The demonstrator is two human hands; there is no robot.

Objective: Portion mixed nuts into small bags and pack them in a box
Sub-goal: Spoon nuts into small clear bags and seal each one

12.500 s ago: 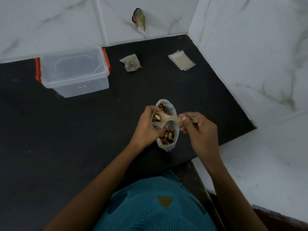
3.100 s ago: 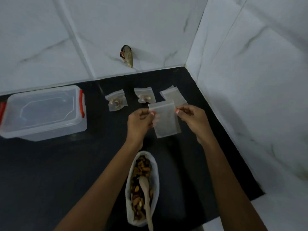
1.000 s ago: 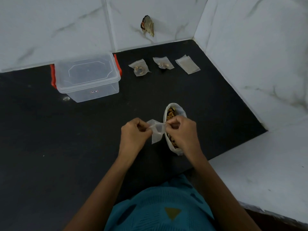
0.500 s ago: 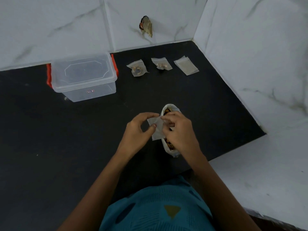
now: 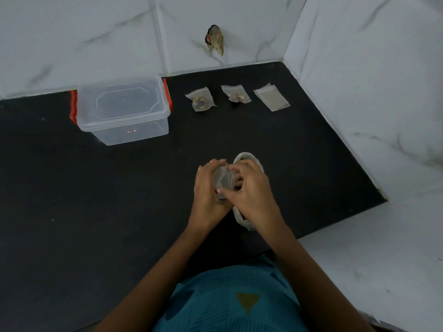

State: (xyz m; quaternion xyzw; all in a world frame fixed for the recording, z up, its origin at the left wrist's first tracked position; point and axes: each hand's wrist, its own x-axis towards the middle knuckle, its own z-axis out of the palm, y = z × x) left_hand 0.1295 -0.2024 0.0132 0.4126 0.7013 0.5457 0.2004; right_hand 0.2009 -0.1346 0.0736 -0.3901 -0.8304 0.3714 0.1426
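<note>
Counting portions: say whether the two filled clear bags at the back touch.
Apart. Head view shows black counter between left filled clear bag and right filled clear bag.

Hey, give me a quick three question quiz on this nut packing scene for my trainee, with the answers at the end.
1. True or false: the box has its lid on.
2. How many filled bags lie on the counter? A one, B two, C four.
3. What do the left hand and right hand hold together?
Key: 1 true; 2 B; 3 a small bag.
</note>
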